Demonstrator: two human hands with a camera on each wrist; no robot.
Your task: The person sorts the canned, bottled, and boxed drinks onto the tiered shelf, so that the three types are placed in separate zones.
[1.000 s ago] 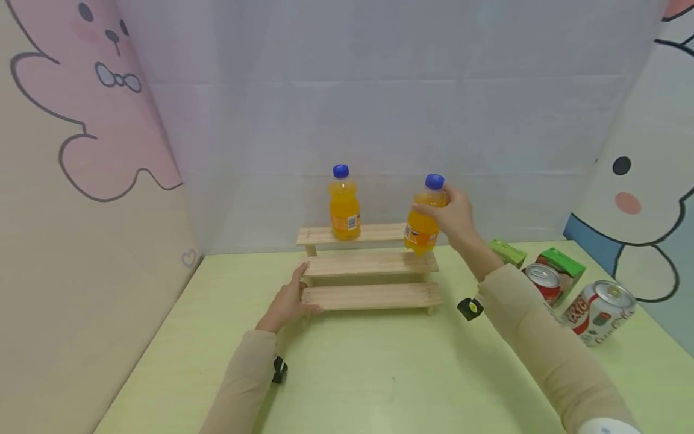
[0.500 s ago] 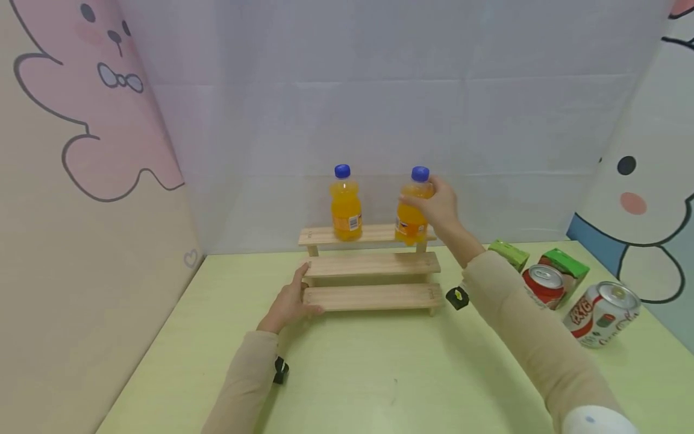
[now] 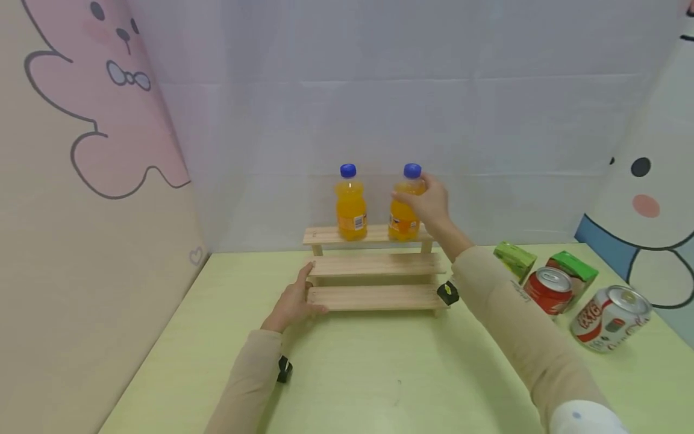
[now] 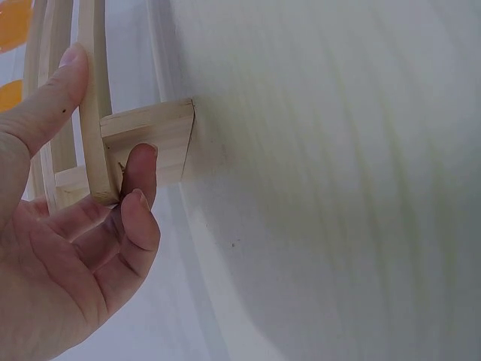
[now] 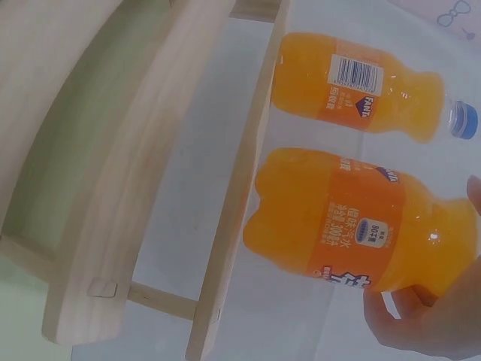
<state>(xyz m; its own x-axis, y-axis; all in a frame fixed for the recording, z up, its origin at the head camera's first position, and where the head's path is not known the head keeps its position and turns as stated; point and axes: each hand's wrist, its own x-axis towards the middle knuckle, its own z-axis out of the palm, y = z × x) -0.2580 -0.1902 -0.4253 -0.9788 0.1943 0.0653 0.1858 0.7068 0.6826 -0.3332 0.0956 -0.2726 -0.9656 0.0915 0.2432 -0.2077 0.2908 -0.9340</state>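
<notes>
Placing one orange bottle (image 3: 403, 212) on the top shelf (image 3: 378, 234) of the wooden rack (image 3: 374, 264), right end, right hand (image 3: 432, 204) curled round its upper part, left hand (image 3: 293, 304) gripping the rack's left end: best kept upright, base inside the front edge, contact sure before release.

1. Place: a tabletop booth, walled on three sides; whether it belongs to a home, shop or lab cannot be told.
2. Table (image 3: 347, 374), pale yellow-green, at 6 o'clock: the booth's base.
3. Sheet (image 3: 271, 132), whitish and creased, at 12 o'clock: the back.
4. Side panels (image 3: 108, 259): pink cartoon animal (image 3: 125, 150) between 9 and 10 o'clock; white cartoon animal (image 3: 623, 232) at 3 o'clock.
5. Rack (image 3: 379, 264), wooden, three-stepped, near the dial's centre, with drink bottles (image 3: 351, 208) at its top step; cans (image 3: 609, 319) and cartons (image 3: 575, 264) between 3 and 4 o'clock: shop-like goods.
</notes>
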